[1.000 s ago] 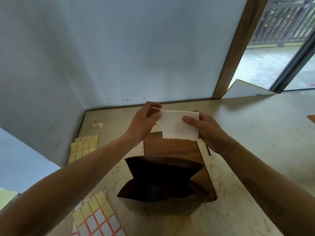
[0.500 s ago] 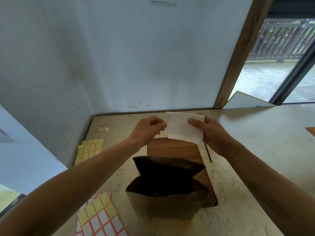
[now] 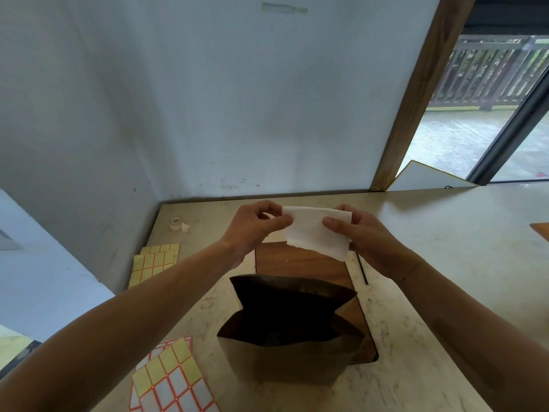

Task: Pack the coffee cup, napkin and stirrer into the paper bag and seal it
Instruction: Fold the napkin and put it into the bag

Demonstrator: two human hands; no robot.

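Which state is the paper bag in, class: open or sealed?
Open. The paper bag stands upright, its mouth spread wide and dark inside, while both hands hold the napkin above and beyond it.

A: What's sitting on the marble counter (image 3: pixel 430 233)?
B: Wooden board (image 3: pixel 300 260) carrying the open paper bag (image 3: pixel 285 364) (standing upright); label sheets (image 3: pixel 154 263), tape roll (image 3: pixel 176 223) lying left.

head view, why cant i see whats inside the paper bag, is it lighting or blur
Lighting, not blur: in the head view daylight comes from the doorway at upper right, so the paper bag has a sharp rim but its inside sits in deep shadow. The napkin is bright but not blown out, pinched by the left hand and right hand. Wide-angle distortion bends the door frame.
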